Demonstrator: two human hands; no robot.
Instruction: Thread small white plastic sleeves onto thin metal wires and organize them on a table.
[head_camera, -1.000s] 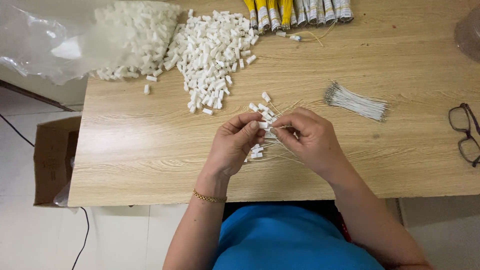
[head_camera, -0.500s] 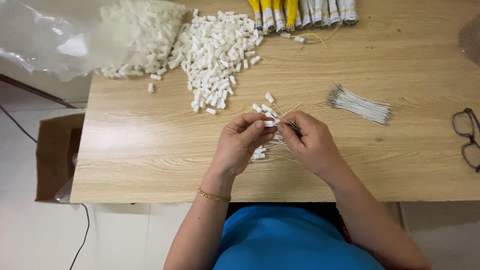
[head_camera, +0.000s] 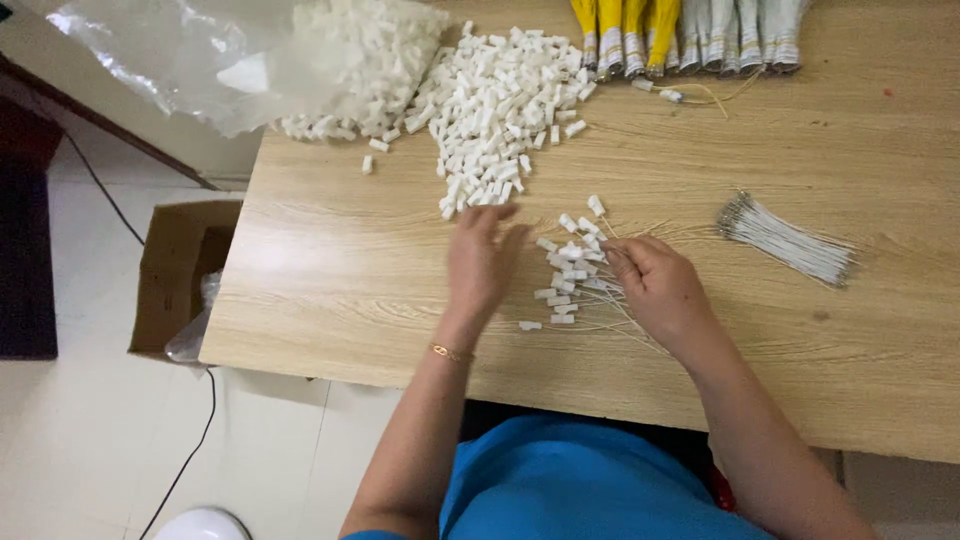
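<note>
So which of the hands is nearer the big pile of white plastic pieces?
Left. The left hand has its fingertips just short of the pile's near edge. The right hand is farther back, resting on the small cluster of wired pieces.

Clear plastic bag (head_camera: 200, 60), brown carton (head_camera: 175, 275)

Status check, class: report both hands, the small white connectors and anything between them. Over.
Left hand open, reaching toward white connector pile. Right hand resting on wired connectors. Wire bundle lies aside; nothing between.
</note>
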